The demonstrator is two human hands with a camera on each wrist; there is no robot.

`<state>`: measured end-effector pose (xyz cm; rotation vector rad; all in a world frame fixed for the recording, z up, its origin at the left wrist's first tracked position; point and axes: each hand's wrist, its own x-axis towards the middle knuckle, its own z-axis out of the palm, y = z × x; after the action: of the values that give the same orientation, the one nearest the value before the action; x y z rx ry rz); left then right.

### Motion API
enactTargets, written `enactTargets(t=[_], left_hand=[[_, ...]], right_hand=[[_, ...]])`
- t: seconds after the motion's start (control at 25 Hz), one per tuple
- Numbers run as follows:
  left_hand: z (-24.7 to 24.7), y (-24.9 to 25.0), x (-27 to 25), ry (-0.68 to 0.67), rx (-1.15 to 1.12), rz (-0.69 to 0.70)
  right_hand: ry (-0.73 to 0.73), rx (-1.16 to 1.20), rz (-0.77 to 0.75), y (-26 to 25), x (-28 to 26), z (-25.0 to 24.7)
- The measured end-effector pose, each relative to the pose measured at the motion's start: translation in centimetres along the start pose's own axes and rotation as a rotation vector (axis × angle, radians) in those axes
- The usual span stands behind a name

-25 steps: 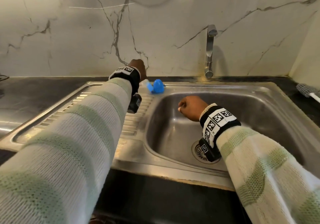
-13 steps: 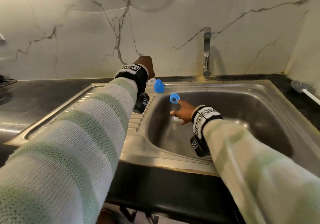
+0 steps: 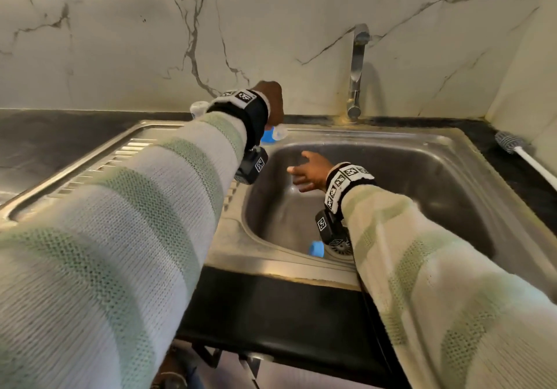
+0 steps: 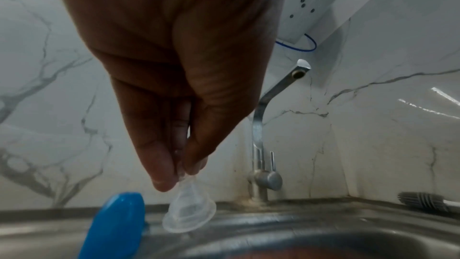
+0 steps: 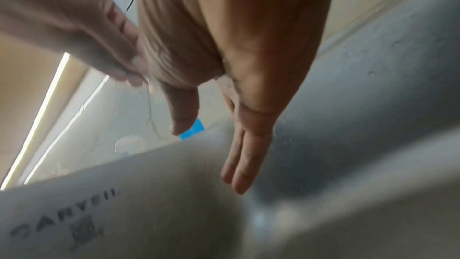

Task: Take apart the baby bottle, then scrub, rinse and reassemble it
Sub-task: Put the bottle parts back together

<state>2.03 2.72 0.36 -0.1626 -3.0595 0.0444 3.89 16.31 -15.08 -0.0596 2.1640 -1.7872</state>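
Over the sink's back rim, my left hand (image 3: pixel 272 106) pinches the tip of a clear silicone nipple (image 4: pixel 189 212), which hangs wide end down. Just left of it a blue cap (image 4: pixel 117 226) lies on the rim. My right hand (image 3: pixel 303 168) hovers open over the sink basin (image 3: pixel 407 177), fingers (image 5: pixel 240 164) straight and holding nothing. A blue screw ring (image 3: pixel 316 248) lies on the basin floor beside the drain (image 3: pixel 340 248). Behind my left forearm, part of the clear bottle (image 3: pixel 198 108) shows at the back of the drainboard.
The faucet (image 3: pixel 357 69) stands at the back of the sink against the marble wall. A bottle brush (image 3: pixel 512 144) with a white handle lies on the dark counter at the right. The ribbed drainboard (image 3: pixel 99 162) lies to the left.
My right hand let go of the blue ring, which now lies on the basin floor by the drain, and the hand has opened. My left hand still pinches the nipple beside the blue cap.
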Motion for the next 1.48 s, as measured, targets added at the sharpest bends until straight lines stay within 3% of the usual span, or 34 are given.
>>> enactTargets(t=[0.12,0.2,0.32,0.4,0.48,0.6,0.88,1.08,1.2,1.4,1.48], left_hand=[[2.3,2.5,-0.9,-0.139,-0.029,0.046],[3.1,4.3,-2.1,-0.183,-0.181,0.068],[4.6,7.4,-4.0,-0.167,-0.445,0.085],[6.8,9.8,-4.7,-0.224,-0.457,0.085],[9.7,12.0,-5.4,-0.397,-0.442,0.079],[13.2,15.0,-7.1,-0.706,-0.425,0.141],[16.5,20.1,-10.2,-1.072,-0.318,0.224],[16.4,18.8,-8.8,-0.994,0.048,0.244],[16.0,16.5,-9.1,-1.019,0.231,0.120],[16.7,14.7,-9.3,-0.979,0.214,0.113],[14.3,14.6,-8.6,-0.860,0.104,0.169]], right_hand=[[0.032,0.162,-0.132,-1.3,-3.2,-1.5],[0.086,0.166,-0.186,-1.9,-4.6,-2.4],[0.217,-0.062,-0.110,-0.7,-5.6,-5.1],[0.323,-0.255,-0.007,0.8,-5.9,-8.0],[0.416,-0.353,0.099,1.9,-6.4,-10.9],[0.434,-0.446,0.204,2.8,-7.1,-13.8],[0.391,-0.473,0.209,2.9,-6.5,-14.2],[0.355,-0.484,0.206,2.6,-6.1,-14.2],[0.337,-0.572,0.170,2.8,-5.9,-14.0],[0.249,-0.556,0.169,2.4,-6.6,-13.2],[0.275,-0.573,0.154,2.0,-7.2,-12.9]])
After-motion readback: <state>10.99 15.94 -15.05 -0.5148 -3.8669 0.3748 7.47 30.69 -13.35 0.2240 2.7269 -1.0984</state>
